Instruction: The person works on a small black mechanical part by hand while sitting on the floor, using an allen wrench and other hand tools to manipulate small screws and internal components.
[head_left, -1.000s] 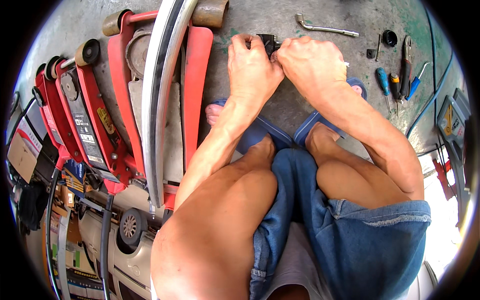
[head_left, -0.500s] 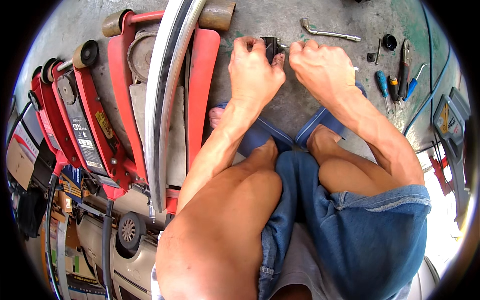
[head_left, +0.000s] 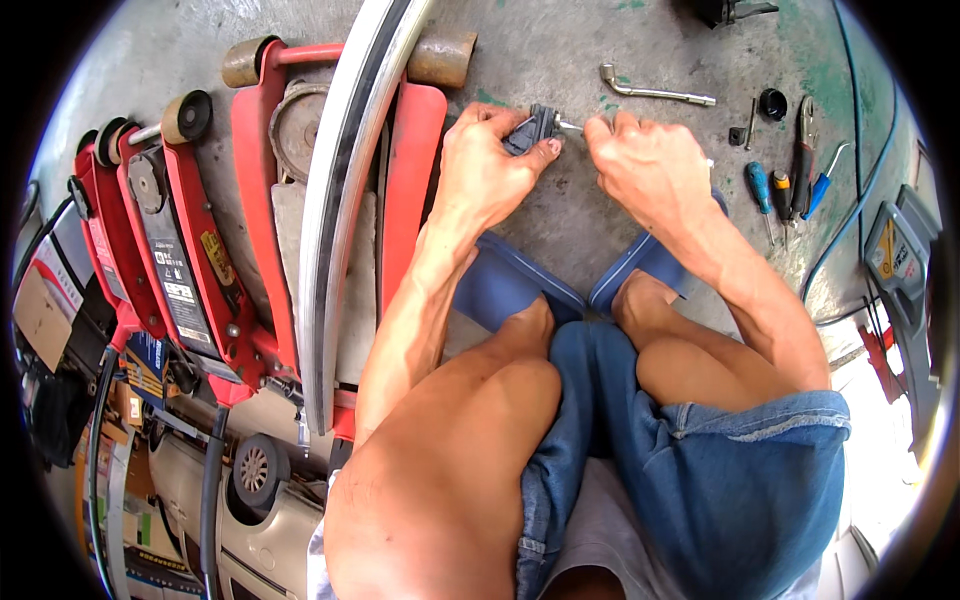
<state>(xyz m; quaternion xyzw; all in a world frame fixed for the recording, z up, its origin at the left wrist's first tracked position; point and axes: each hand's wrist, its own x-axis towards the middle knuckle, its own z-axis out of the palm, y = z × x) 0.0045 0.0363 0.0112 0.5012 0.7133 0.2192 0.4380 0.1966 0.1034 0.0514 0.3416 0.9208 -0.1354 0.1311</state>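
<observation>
My left hand [head_left: 485,170] is closed around a small black ridged part [head_left: 538,128], with the thumb pressing its near side. Toward the part's right side runs a thin silver shaft [head_left: 569,126] that comes out of my right hand [head_left: 650,160]. My right fist is wrapped round the other end of this tool, so its handle is hidden. Whether the shaft's tip sits in the part or only touches it, I cannot tell. Both hands are above the concrete floor, beyond my blue slippers [head_left: 505,285].
An L-shaped socket wrench [head_left: 660,92] lies beyond my right hand. To the right are a blue-handled screwdriver [head_left: 760,188], pliers [head_left: 804,150], a black cup [head_left: 773,103] and a blue hose [head_left: 858,190]. On the left, a wheel rim [head_left: 352,190] leans across a red floor jack [head_left: 412,180].
Both hands and the black part appear lower in the view. The left hand has turned, showing more of the part. A dark object has come into sight at the far right edge.
</observation>
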